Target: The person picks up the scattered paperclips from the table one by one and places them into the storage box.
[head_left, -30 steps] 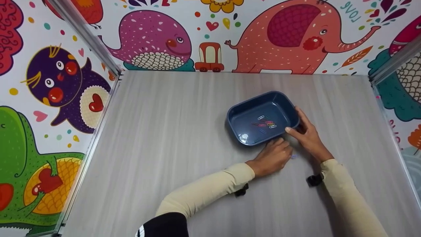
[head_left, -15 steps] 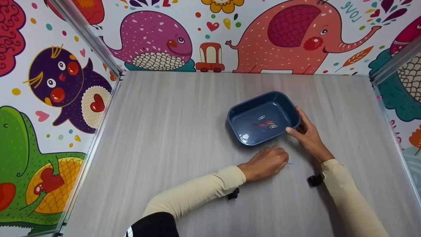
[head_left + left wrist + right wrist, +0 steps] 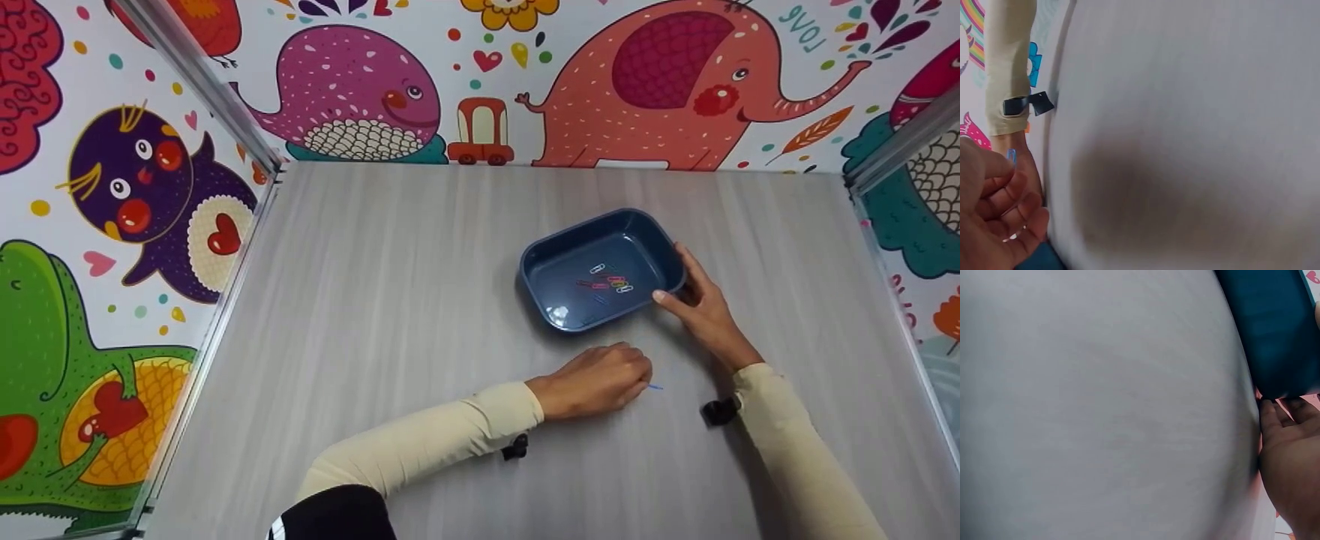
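Note:
A dark blue rectangular tub (image 3: pixel 541 300) stands on the table with several coloured paper clips (image 3: pixel 615 282) lying on its floor. My right hand (image 3: pixel 703 319) grips its near right corner, thumb over the rim and fingers along the outer wall. In the right wrist view, fingers of that hand (image 3: pixel 1293 453) reach the tub's lower edge (image 3: pixel 1280 337). Just in front of the tub, my left hand (image 3: pixel 596 381) pinches a blue paper clip (image 3: pixel 655 387) whose end sticks out to the right. The left wrist view shows the clip (image 3: pixel 1012 156) between thumb and forefinger.
The wood-grain table (image 3: pixel 390 300) is bounded at the back and sides by panels (image 3: pixel 480 75) printed with cartoon animals. Metal rails (image 3: pixel 202 337) run along the side edges. A small black camera (image 3: pixel 721 411) is strapped to the right wrist.
My left hand has drawn back from the tub's near side, toward me and slightly left, with the blue paper clip in its fingers. The right hand and the tub stay in place.

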Motion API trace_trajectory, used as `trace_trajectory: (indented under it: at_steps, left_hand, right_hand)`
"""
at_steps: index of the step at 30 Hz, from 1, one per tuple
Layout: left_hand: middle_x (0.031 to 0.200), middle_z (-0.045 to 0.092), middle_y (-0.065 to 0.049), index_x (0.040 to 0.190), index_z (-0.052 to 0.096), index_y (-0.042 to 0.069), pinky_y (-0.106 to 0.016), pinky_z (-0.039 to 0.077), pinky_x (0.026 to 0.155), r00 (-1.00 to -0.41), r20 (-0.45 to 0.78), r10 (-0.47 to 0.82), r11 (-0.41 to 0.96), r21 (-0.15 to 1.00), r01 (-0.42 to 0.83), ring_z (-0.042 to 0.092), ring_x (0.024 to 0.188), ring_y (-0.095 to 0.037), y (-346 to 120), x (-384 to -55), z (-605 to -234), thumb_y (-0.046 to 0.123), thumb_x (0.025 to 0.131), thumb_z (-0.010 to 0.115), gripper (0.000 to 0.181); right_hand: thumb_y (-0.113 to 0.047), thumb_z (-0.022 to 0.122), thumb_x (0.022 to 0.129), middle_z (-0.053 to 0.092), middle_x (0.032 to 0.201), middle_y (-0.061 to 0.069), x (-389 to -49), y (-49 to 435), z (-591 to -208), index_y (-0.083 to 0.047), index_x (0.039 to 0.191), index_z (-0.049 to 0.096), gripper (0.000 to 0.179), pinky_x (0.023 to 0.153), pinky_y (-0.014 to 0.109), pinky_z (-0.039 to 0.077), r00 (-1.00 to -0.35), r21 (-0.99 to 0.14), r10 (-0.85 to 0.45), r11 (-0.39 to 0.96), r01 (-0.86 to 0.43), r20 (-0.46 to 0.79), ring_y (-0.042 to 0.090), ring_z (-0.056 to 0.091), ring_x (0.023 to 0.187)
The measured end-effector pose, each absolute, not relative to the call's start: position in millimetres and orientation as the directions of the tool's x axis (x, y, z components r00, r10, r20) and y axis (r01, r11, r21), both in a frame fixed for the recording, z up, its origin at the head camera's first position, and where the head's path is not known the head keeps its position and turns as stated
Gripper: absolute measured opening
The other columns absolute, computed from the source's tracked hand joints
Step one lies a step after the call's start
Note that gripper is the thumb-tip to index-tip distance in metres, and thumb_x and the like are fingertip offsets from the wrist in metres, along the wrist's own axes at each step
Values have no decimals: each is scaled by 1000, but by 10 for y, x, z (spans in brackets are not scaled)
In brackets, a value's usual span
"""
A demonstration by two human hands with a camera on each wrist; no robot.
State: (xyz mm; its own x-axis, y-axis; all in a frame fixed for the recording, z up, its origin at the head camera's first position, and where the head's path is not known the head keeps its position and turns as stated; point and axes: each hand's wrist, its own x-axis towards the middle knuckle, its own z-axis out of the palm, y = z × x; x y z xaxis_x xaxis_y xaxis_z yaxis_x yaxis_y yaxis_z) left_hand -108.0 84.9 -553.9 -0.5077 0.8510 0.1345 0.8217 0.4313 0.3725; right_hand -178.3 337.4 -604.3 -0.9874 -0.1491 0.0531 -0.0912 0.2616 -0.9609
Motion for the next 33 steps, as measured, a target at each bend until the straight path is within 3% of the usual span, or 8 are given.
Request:
trace_trajectory:
  at_steps: [15, 33]
  left_hand:
    - [100, 74, 3, 102, 78, 12, -14, 50, 84, -499, 136, 856, 395, 450, 801, 67, 96, -9, 633, -1047, -5352, 12, 111, 63, 17]
    - [107, 76, -3, 113, 77, 7, -16, 52, 87, -564, 149, 812, 412, 537, 736, 65, 95, -11, 394, -1300, -5089, 13, 112, 65, 14]
  right_hand:
    - [-11, 73, 107, 24, 181, 14, -1769, 3397, -6048, -20, 178, 20, 89, 112, 10, 36, -987, -960, -158, 268, -79, 37, 38, 32, 161]
    - [-12, 73, 108, 21, 182, 13, -1774, 3397, -6036, -22, 178, 19, 89, 112, 10, 35, -984, -955, -175, 281, -89, 40, 39, 28, 163]
